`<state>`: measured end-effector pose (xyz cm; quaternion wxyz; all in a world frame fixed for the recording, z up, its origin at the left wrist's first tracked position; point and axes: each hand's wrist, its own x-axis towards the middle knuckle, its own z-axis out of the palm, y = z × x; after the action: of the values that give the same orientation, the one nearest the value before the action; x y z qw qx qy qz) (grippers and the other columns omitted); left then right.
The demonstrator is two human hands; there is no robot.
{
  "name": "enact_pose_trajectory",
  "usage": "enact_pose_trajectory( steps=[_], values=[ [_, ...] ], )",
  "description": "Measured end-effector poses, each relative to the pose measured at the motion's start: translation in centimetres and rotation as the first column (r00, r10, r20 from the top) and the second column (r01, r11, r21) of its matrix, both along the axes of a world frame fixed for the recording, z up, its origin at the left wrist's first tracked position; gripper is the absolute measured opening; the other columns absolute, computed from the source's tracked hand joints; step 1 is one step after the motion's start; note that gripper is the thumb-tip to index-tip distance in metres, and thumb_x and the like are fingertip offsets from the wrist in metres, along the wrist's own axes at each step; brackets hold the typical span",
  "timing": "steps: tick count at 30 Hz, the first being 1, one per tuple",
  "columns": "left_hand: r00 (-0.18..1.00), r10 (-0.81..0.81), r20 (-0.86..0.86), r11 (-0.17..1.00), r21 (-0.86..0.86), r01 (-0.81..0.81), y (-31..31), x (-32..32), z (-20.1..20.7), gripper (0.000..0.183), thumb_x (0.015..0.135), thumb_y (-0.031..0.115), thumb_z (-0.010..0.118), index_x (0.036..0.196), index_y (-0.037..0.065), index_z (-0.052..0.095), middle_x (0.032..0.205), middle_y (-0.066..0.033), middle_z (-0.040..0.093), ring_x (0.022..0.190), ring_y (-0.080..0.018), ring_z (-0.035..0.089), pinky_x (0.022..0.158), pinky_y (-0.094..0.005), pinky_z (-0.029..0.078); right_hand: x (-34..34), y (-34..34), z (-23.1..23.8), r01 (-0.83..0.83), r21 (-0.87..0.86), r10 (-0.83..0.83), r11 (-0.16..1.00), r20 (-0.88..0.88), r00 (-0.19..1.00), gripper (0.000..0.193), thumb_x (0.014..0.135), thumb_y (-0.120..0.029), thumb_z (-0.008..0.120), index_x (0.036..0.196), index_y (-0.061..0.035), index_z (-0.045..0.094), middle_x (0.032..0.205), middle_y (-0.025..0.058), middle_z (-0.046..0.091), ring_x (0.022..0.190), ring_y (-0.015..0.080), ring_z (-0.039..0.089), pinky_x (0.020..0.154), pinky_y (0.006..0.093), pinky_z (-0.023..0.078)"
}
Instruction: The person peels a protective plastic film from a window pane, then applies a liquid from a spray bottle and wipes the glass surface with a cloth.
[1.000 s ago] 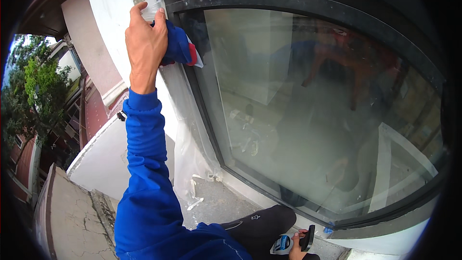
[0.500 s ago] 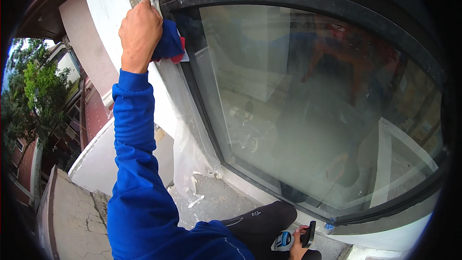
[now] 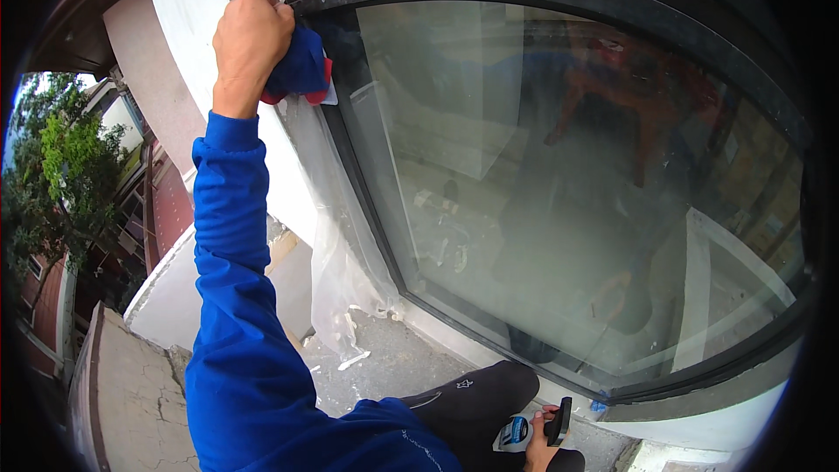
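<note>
My left hand (image 3: pixel 253 39) is closed on a folded blue and red cloth (image 3: pixel 301 65), with the arm stretched up to the top left corner of the window. The cloth lies against the strip between the white wall and the dark window frame (image 3: pixel 360 197). A pale, flat edge shows behind it, too little to name. Low down beside my knee, my right hand (image 3: pixel 539 452) is closed around what looks like a spray bottle (image 3: pixel 514 433) with a black head and a blue and white label. The large glass pane (image 3: pixel 559 236) looks hazy and carries reflections.
Clear plastic sheeting (image 3: pixel 336 275) hangs along the wall edge left of the frame. My bent leg (image 3: pixel 476 398) rests over the grey concrete ledge (image 3: pixel 376 363). A cracked low wall (image 3: pixel 131 393) stands at the lower left, with trees (image 3: pixel 65 157) and buildings beyond.
My left hand and the cloth have shifted slightly up and to the left along the frame's edge. The right hand and the bottle are nearly where they were.
</note>
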<state>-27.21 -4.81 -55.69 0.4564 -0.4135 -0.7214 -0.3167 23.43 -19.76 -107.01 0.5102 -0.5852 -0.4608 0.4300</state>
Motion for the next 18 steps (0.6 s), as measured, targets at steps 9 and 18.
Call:
enact_pose_trajectory(
  steps=[9, 18],
  values=[
    [0.986, 0.139, -0.087, 0.987, 0.088, -0.132, 1.1, 0.5, -0.7, 0.029, 0.086, 0.022, 0.059, 0.094, 0.0, 0.075, 0.089, -0.0269, 0.073, 0.087, -0.0472, 0.071, 0.081, -0.0514, 0.058, -0.4, 0.0, 0.1, 0.067, 0.01, -0.068, 0.998, 0.027, 0.997, 0.026, 0.09, -0.011, 0.074, 0.111, -0.0004, 0.063, 0.083, 0.0064, 0.063, 0.072, 0.0153, 0.062, 0.069, 0.0305, 0.048],
    [0.996, -0.052, 0.077, 0.995, 0.087, 0.045, -0.1, -0.1, 0.7, 0.032, 0.092, 0.026, 0.063, 0.1, -0.001, 0.077, 0.095, -0.0265, 0.074, 0.093, -0.0421, 0.072, 0.085, -0.0464, 0.057, -0.1, 0.5, -0.5, 0.038, 0.115, -0.047, 0.993, 0.07, 0.996, 0.023, 0.088, -0.01, 0.075, 0.107, 0.0002, 0.064, 0.083, 0.0055, 0.063, 0.078, 0.0144, 0.061, 0.073, 0.0298, 0.048]
  ],
)
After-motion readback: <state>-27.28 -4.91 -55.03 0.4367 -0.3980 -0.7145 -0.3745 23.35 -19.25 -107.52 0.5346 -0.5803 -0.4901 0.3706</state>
